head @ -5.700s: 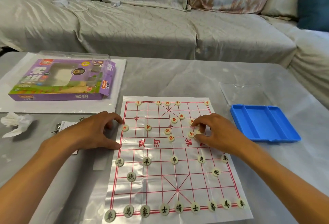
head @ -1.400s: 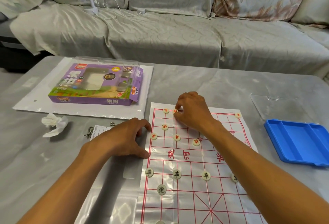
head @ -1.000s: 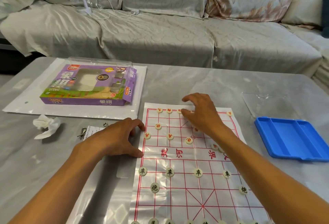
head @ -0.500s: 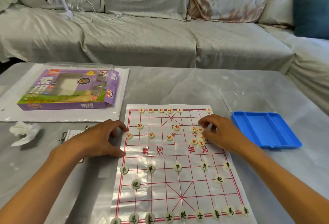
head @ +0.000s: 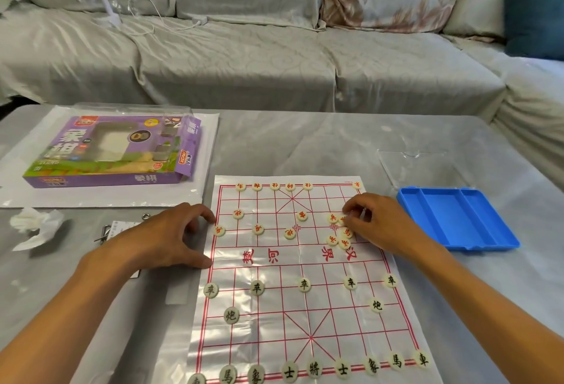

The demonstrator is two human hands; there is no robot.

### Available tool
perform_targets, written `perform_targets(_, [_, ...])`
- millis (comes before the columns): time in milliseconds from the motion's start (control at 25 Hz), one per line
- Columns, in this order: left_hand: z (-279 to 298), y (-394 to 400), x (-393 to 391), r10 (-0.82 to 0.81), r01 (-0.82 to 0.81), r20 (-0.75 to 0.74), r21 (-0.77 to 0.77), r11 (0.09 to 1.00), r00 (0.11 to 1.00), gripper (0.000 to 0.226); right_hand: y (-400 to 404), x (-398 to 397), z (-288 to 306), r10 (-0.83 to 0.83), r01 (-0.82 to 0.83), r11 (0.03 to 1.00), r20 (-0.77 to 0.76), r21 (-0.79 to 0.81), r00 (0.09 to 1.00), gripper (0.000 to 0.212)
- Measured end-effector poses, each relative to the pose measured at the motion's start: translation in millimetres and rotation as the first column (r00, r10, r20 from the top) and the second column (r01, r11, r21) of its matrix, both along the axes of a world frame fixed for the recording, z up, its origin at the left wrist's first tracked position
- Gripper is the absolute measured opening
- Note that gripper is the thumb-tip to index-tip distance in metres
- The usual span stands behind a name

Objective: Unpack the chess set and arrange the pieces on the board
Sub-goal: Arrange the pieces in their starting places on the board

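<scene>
Toward two o'clock on the plastic board (head: 305,307), the right hand (head: 377,225) curls its fingertips onto a loose cluster of red pieces (head: 338,232); whether it pinches one I cannot tell. At nine o'clock the left hand (head: 164,238), loosely curled and holding nothing, rests on the board's edge. The black pieces (head: 303,284) look arranged toward six o'clock; a careless drag through the cluster could scatter neighbours or ruck the thin sheet.

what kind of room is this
Most likely a home living room: a long covered sofa with cushions stands behind a low table, where a person is setting up a chess board.
</scene>
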State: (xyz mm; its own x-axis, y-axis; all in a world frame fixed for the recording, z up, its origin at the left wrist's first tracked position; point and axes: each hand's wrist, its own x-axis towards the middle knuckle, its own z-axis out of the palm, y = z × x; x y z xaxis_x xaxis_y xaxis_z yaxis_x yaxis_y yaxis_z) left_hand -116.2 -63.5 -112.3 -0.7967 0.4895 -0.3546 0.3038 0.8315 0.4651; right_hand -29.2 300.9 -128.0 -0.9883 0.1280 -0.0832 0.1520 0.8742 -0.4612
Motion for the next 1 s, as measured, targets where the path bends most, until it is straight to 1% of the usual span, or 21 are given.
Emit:
perform_targets(160, [0.8, -0.1, -0.2, -0.001, 0.001, 0.002, 0.000, 1.000, 1.000, 0.066, 0.2, -0.4, 1.9, -0.003, 0.002, 1.000, -0.013, -0.024, 1.000, 0.010])
perform_targets(240, [0.1, 0.1, -0.6, -0.004, 0.004, 0.002, -0.004, 1.000, 1.000, 0.066, 4.2, 4.3, 4.7, 0.013, -0.013, 1.000, -0.021, -0.026, 1.000, 0.012])
perform_targets(360, [-1.3, -0.9, -1.6, -0.003, 0.003, 0.000, -0.005, 1.000, 1.000, 0.067, 6.9, 13.1, 10.7, 0.157, -0.156, 0.988, 0.060, -0.022, 0.986, 0.023])
perform_targets(440, [-1.6, -1.0, -1.7, -0.003, 0.003, 0.000, -0.006, 1.000, 1.000, 0.067, 5.6, 16.0, 12.1, 0.230, -0.232, 0.973, 0.090, 0.006, 0.969, 0.025])
perform_targets(600, [-2.5, -0.9, -2.6, 0.000, 0.000, 0.004, -0.006, 1.000, 1.000, 0.067, 1.9, 14.2, 11.5, 0.244, -0.247, 0.968, 0.066, 0.035, 0.968, 0.025])
perform_targets(680, [-2.9, -0.7, -2.9, 0.001, -0.001, 0.005, -0.011, 1.000, 1.000, 0.068, 2.0, 13.0, 11.9, 0.239, -0.245, 0.966, 0.072, 0.085, 0.968, 0.025])
perform_targets(800, [-2.6, -0.8, -2.5, 0.003, -0.003, 0.008, -0.011, 1.000, 1.000, 0.067, 6.3, 13.1, 14.1, 0.214, -0.227, 0.959, 0.097, 0.169, 0.972, 0.030])
perform_targets(1000, [-3.0, -0.4, -3.0, 0.003, -0.003, 0.009, -0.010, 1.000, 1.000, 0.068, 12.4, 14.2, 13.7, 0.296, -0.311, 0.946, 0.145, 0.094, 0.944, 0.030])
